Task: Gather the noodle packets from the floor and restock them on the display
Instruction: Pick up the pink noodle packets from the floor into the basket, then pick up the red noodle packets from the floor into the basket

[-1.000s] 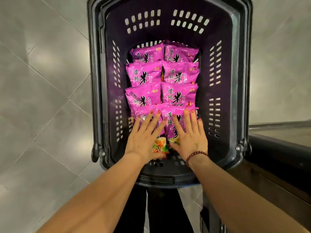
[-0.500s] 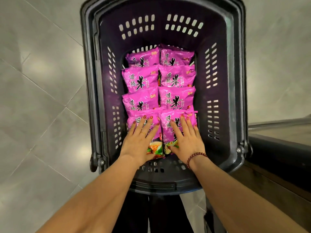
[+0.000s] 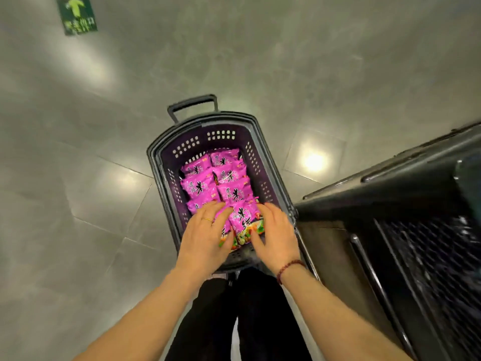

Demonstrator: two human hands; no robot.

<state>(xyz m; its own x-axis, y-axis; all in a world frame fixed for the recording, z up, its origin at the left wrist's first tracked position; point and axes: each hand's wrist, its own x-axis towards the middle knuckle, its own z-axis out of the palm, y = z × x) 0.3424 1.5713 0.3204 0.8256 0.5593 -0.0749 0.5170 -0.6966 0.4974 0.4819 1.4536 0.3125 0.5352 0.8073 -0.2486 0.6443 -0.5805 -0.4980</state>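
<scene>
Magenta noodle packets (image 3: 208, 188) lay in two overlapping columns inside the purple wheeled basket (image 3: 156, 162), which stood on the grey tiled floor (image 3: 78, 178). No loose packet showed on the tiles, so the gathering looked finished and the restocking still to come.

Both hands were at the near end of the basket. The right hand (image 3: 278, 235) had its fingers curled over the outer edge of the front right packet (image 3: 243, 220) and its thumb against the near edge, a pinch across the width. The left hand (image 3: 205, 235) lay with its fingers spread over the front left packet (image 3: 227, 227); whether it gripped or only pressed could not be told, the thumb being hidden.

Each packet's long axis ran away from the person, along the basket's length, with the black lettering toward the far end and the food picture nearest the wrists.

The dark display rack (image 3: 390, 194) (blurred, its shelves hard to read) stood just beside the basket on the person's right. The right hand was therefore the nearer one, and the likely move was a lift and a swing rightward. The glossy film looked slippery, and the neighbouring packets could shift.
</scene>
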